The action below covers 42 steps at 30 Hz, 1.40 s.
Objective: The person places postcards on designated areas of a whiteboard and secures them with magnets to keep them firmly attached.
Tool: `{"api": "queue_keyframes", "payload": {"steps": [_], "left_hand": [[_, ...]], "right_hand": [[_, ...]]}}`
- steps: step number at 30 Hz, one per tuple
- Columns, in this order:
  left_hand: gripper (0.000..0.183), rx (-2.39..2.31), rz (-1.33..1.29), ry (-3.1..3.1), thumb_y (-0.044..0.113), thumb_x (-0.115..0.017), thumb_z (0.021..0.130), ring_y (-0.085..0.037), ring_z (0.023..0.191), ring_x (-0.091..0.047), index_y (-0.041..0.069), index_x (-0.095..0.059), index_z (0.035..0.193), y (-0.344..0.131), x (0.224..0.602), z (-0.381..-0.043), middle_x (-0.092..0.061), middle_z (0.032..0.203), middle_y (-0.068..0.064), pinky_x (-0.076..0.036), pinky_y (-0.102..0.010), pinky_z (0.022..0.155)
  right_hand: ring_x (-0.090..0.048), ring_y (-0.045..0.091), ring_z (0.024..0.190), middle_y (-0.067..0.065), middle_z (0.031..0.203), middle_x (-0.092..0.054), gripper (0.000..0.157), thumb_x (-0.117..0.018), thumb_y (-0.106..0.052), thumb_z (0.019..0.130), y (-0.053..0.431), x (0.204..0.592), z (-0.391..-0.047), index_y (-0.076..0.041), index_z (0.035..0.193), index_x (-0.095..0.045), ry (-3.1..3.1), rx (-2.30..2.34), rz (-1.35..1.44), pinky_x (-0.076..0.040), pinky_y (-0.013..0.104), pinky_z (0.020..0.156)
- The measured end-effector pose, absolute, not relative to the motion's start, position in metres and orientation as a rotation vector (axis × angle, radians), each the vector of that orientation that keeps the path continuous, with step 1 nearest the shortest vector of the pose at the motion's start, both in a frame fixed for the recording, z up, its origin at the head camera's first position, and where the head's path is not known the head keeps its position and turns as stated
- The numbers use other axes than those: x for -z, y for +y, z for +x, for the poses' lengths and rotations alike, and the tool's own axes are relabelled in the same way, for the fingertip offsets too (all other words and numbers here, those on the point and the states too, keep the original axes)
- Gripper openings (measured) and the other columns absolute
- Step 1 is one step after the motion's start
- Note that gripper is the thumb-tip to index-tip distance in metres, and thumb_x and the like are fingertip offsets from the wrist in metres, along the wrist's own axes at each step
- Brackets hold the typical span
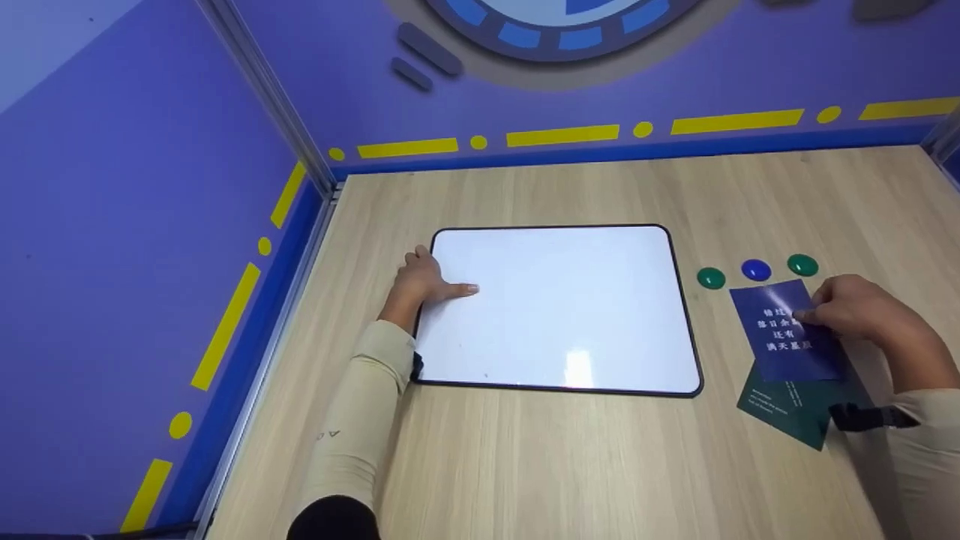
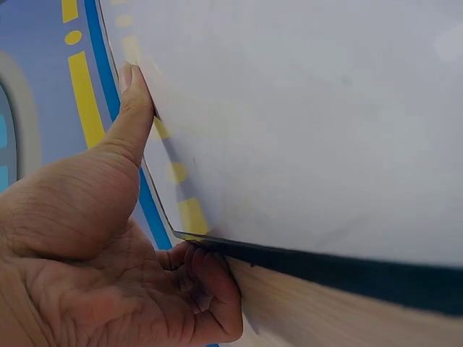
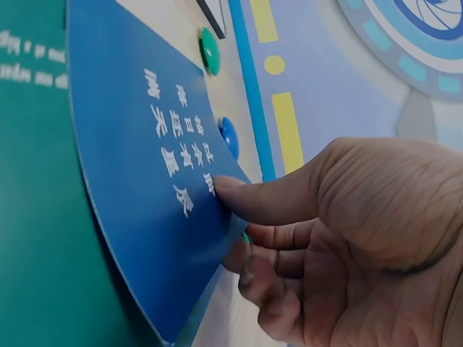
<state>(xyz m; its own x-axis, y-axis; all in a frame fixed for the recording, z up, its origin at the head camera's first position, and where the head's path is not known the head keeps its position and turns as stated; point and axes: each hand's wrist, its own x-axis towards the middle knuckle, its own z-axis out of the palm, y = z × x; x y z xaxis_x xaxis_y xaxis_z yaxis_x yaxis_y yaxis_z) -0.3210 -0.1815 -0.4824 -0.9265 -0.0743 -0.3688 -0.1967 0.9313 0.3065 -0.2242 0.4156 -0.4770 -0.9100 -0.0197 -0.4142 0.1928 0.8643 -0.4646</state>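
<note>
A white board with a black rim, a whiteboard (image 1: 555, 307), lies flat on the table. My left hand (image 1: 424, 279) grips its left edge. In the left wrist view the thumb of the left hand (image 2: 94, 217) lies on the white face, and the other fingers curl at the dark rim. Over on the right, my right hand (image 1: 855, 309) pinches a blue card (image 1: 780, 360) with white writing. In the right wrist view the blue card (image 3: 123, 159) bends slightly, thumb on top, fingers beneath. A green card (image 1: 806, 427) lies partly hidden under it.
Behind the blue card sit a green round magnet-like disc (image 1: 711, 278), a blue disc (image 1: 756, 270) and another green disc (image 1: 802, 265). The wooden table (image 1: 570, 465) meets a blue-purple wall (image 1: 360, 105) at the back and another panel (image 1: 135, 262) on the left.
</note>
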Motion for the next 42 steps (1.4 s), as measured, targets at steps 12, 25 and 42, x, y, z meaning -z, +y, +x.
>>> {"api": "queue_keyframes", "payload": {"steps": [12,25,42], "left_hand": [[0.134,-0.471,-0.199,2.725,0.069,-0.083,0.082,-0.045,0.150,-0.044,-0.007,-0.012,0.166,-0.181,0.479,-0.322,-0.036,0.162,-0.031,-0.043,-0.052,0.124],[0.133,-0.479,-0.190,2.726,0.068,-0.084,0.082,-0.046,0.152,-0.042,-0.007,-0.013,0.165,-0.179,0.482,-0.321,-0.034,0.162,-0.032,-0.043,-0.053,0.124],[0.136,-0.530,-0.205,2.706,0.067,-0.085,0.081,-0.046,0.157,-0.035,-0.004,-0.008,0.168,-0.182,0.482,-0.321,-0.027,0.168,-0.032,-0.037,-0.055,0.128]], "right_hand": [[-0.062,0.025,0.075,0.018,0.086,-0.063,0.033,-0.067,-0.015,0.101,0.406,0.480,-0.215,0.014,0.110,-0.053,2.672,0.828,0.052,-0.052,0.034,0.065],[-0.059,0.021,0.083,0.010,0.092,-0.059,0.028,-0.065,-0.020,0.108,0.371,0.456,-0.210,0.003,0.114,-0.050,2.625,0.951,-0.128,-0.053,0.030,0.065],[-0.057,0.019,0.072,0.007,0.082,-0.058,0.021,-0.064,-0.020,0.108,0.313,0.470,-0.228,-0.003,0.104,-0.053,2.690,1.007,-0.158,-0.048,0.029,0.057]]}}
